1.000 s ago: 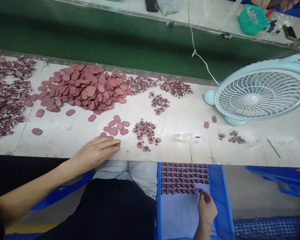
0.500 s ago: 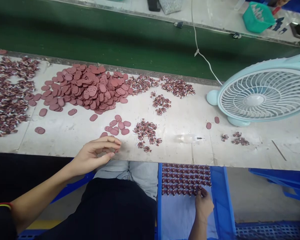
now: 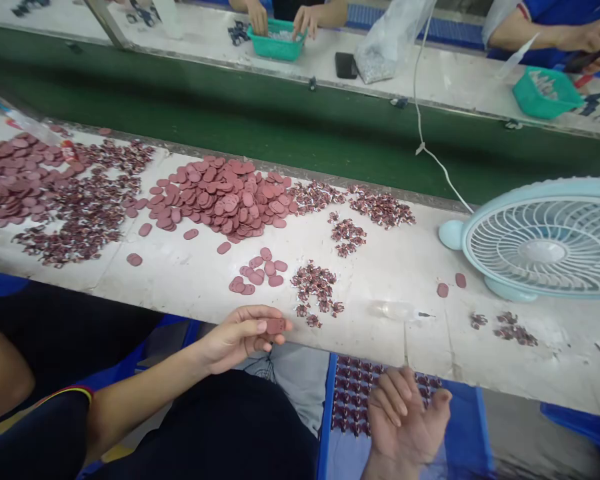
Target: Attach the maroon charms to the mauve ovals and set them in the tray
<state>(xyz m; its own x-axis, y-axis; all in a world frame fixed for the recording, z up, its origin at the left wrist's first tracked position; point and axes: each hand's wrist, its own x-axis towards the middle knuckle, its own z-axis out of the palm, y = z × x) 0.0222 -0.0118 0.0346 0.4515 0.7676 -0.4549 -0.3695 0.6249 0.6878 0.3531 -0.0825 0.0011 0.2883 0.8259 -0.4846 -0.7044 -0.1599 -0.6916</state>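
Note:
My left hand (image 3: 245, 337) is at the table's front edge and pinches a reddish oval piece (image 3: 275, 326) between thumb and fingers. Palm up, with its fingers loosely curled and apart, my right hand (image 3: 407, 417) is over the blue tray (image 3: 480, 427); nothing shows in it. Rows of small dark red figures (image 3: 347, 393) stand in that tray, partly hidden by the hand. On the table, a few loose ovals (image 3: 255, 272) lie beside a small pile of figures (image 3: 314, 287). A clear bottle with a dark thin tip (image 3: 397, 311) lies to their right.
A light blue fan (image 3: 543, 250) stands at the right with a white cord. Large piles of ovals (image 3: 225, 197) and figures (image 3: 85, 213) cover the table's left and back. Across a green gap (image 3: 260, 120), other people's hands work near green baskets (image 3: 279, 45).
My left hand now holds an oval piece. My right hand has come up from the figure rows and turned palm up. The view has shifted, showing more of the left and far side.

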